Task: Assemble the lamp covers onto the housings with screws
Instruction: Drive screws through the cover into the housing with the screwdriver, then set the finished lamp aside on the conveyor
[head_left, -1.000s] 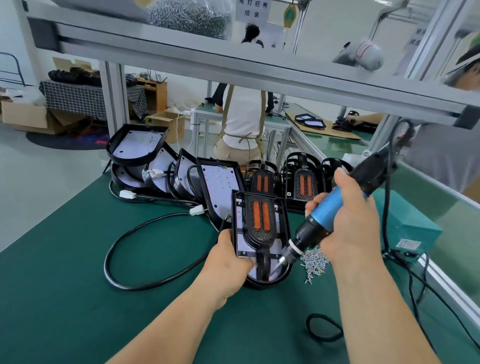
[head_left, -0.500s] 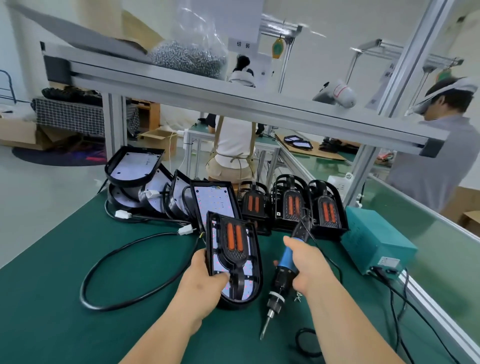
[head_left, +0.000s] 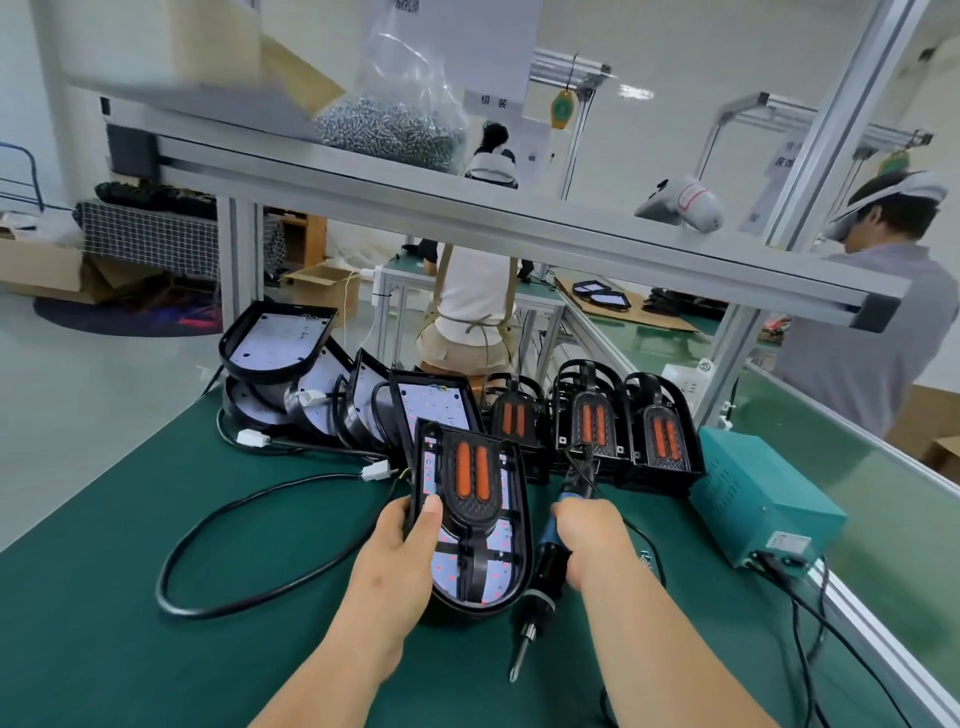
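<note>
The left hand (head_left: 400, 551) grips the lamp housing (head_left: 511, 530) by its left rim, thumb on the front and fingers curled behind. The housing is propped up at a tilt near the middle of the green table (head_left: 130, 597), rounded end down. The black lamp cover (head_left: 472, 486) with its two orange strips lies on the housing's white board. Just beside it, at 3 o'clock, the right hand (head_left: 592, 540) is wrapped round the blue grip of an electric screwdriver (head_left: 548, 564). The tool's bit points down toward 6 o'clock, clear of the housing; I cannot tell whether the tip touches the table. At 12 o'clock from the held lamp, three covered lamps (head_left: 589, 423) stand in a row. At 10 to 11 o'clock, several open housings (head_left: 280, 343) lean on one another, with white connectors trailing from them. A black cable (head_left: 249, 519) loops over the table at 9 o'clock. A teal power box (head_left: 753, 499) sits at 3 o'clock, near the table's right edge, with leads running from its front. On the shelf overhead there is a clear bag of screws (head_left: 395, 124). Beyond the table, one person in a white top (head_left: 475, 306) faces away, and another person (head_left: 872, 312) stands at 2 o'clock.
</note>
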